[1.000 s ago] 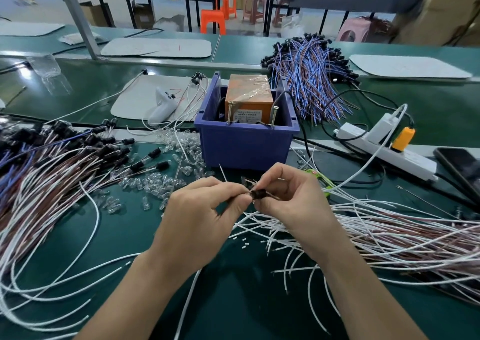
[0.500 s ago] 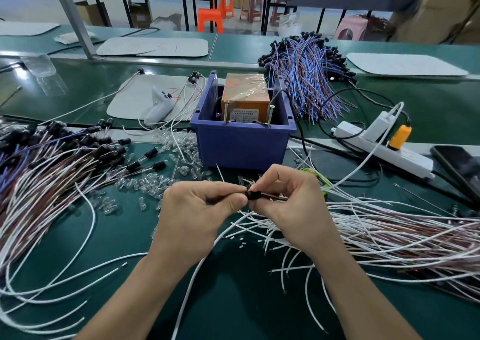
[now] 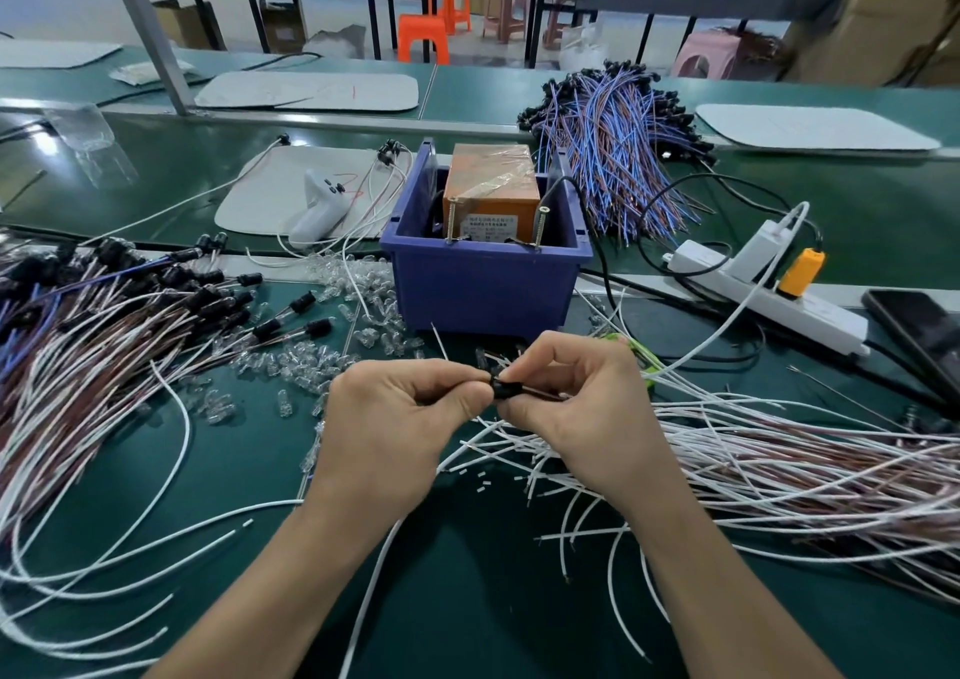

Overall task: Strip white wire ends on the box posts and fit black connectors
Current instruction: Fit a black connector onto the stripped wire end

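Note:
My left hand point(image 3: 395, 418) and my right hand point(image 3: 576, 403) meet in front of the blue box point(image 3: 483, 283). Between their fingertips sits a small black connector point(image 3: 503, 389). My right thumb and fingers pinch it, with a thin brown wire trailing right from it. My left thumb and forefinger pinch a white wire point(image 3: 374, 564) that runs down under my left wrist. Inside the box stands an orange block point(image 3: 491, 187) with two upright metal posts point(image 3: 451, 221) at its front.
Finished wires with black connectors point(image 3: 156, 294) pile at the left. Loose white and brown wires point(image 3: 779, 460) spread at the right. Clear small caps point(image 3: 291, 361) litter the mat. A power strip point(image 3: 769, 289) and a phone point(image 3: 919, 330) lie at the right.
Both hands stayed together in front of the box, shifting slightly. The black connector has turned between the fingertips and now sits against my left fingertips.

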Action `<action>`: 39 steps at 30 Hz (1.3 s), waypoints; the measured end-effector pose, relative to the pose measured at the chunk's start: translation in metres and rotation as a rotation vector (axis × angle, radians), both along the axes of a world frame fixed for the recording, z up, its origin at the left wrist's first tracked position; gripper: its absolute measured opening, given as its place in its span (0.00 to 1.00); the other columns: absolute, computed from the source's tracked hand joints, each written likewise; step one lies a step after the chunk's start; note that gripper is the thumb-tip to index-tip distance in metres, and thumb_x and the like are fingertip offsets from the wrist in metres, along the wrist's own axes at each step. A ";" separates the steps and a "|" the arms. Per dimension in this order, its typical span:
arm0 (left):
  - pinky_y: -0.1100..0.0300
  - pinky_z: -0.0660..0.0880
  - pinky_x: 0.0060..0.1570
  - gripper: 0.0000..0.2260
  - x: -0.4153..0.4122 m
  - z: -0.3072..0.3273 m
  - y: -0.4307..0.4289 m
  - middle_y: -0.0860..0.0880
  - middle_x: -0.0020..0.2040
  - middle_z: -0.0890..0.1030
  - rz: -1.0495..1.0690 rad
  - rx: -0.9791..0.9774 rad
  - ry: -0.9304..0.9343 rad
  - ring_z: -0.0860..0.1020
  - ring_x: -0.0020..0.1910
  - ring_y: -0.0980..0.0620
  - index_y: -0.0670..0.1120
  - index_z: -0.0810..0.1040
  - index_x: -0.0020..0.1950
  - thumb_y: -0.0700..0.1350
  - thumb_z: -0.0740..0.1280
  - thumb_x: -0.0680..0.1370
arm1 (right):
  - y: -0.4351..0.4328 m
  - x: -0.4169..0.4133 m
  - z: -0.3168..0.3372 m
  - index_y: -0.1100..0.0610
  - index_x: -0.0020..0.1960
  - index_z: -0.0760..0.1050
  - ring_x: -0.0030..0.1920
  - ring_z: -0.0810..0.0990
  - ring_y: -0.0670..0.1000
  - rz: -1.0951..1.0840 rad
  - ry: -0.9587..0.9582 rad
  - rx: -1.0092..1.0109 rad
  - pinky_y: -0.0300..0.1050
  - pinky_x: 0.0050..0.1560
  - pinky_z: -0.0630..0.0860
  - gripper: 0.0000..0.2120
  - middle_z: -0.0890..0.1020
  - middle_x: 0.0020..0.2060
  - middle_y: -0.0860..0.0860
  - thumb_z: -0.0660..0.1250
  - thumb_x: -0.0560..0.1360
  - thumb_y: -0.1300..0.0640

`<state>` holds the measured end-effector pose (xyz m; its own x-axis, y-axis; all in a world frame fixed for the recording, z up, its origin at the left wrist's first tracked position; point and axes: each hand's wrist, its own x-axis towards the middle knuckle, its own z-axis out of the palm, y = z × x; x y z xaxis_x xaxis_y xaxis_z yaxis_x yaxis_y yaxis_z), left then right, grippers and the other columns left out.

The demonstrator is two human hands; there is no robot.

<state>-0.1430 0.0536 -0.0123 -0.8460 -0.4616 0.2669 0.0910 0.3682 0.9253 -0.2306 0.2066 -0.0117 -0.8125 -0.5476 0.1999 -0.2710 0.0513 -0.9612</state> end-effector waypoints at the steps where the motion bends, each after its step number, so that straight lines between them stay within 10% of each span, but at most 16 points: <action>1: 0.71 0.76 0.39 0.18 0.000 0.000 -0.001 0.59 0.36 0.86 -0.009 0.018 -0.001 0.83 0.35 0.63 0.64 0.87 0.43 0.38 0.79 0.72 | -0.001 0.001 0.000 0.54 0.40 0.82 0.36 0.86 0.54 0.002 -0.005 0.001 0.52 0.40 0.83 0.10 0.87 0.35 0.52 0.79 0.68 0.66; 39: 0.68 0.78 0.39 0.10 -0.003 0.000 0.000 0.47 0.37 0.87 -0.089 0.332 -0.057 0.85 0.35 0.56 0.48 0.89 0.40 0.33 0.79 0.68 | 0.000 -0.001 0.002 0.56 0.41 0.85 0.37 0.86 0.48 -0.005 0.015 -0.021 0.38 0.39 0.80 0.10 0.87 0.35 0.50 0.80 0.66 0.70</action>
<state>-0.1457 0.0537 -0.0121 -0.8963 -0.4386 0.0653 0.0536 0.0390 0.9978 -0.2312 0.2067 -0.0099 -0.8120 -0.5392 0.2236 -0.2854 0.0325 -0.9579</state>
